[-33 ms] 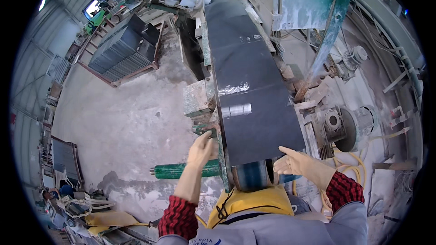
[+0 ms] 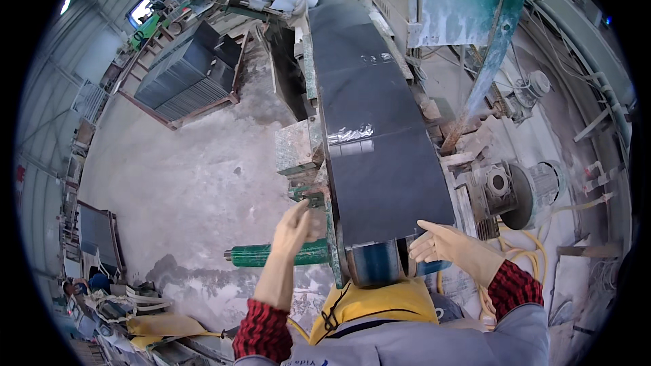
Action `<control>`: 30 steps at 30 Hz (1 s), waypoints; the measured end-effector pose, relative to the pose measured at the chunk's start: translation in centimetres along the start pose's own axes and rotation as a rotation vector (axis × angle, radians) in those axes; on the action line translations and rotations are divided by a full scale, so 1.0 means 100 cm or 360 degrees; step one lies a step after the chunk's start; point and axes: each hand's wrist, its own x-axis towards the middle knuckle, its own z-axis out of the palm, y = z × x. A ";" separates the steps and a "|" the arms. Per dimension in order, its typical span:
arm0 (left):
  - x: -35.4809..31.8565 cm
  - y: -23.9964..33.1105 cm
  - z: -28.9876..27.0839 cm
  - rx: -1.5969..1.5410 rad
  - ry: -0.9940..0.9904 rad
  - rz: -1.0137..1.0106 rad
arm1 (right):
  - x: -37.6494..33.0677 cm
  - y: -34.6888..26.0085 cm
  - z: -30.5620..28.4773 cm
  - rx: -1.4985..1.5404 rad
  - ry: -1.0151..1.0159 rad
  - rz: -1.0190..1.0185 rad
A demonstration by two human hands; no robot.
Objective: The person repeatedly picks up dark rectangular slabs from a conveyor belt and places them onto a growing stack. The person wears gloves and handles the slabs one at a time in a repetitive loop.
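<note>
A long dark stone slab (image 2: 380, 156) lies on a green machine bed that runs away from me. My left hand (image 2: 295, 227) reaches up to the slab's near left edge, fingers together against the green frame (image 2: 330, 244). At the near right corner of the slab, my right hand (image 2: 444, 244) is flat and open with the fingers spread. Neither hand holds anything. A blue roller end (image 2: 376, 264) sits under the slab's near end, just above my yellow apron.
A green roller (image 2: 274, 255) sticks out to the left below my left hand. Grey motors (image 2: 522, 193) and yellow hose lie to the right. A rack of dark slabs (image 2: 190, 78) stands at the far left on the dusty concrete floor (image 2: 196, 190).
Nothing has visibly changed.
</note>
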 end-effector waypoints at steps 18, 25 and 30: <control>-0.292 -0.198 -0.079 -0.0909 0.1253 -0.0407 | 0.118 0.054 0.176 0.0030 -0.0959 0.0063; -0.470 -0.293 -0.080 -0.1154 0.2046 -0.0148 | 0.127 0.136 0.266 -0.0673 -0.0662 0.0065; -0.633 -0.380 -0.076 -0.0946 0.2935 0.0081 | 0.135 0.229 0.347 -0.0627 -0.0748 0.0228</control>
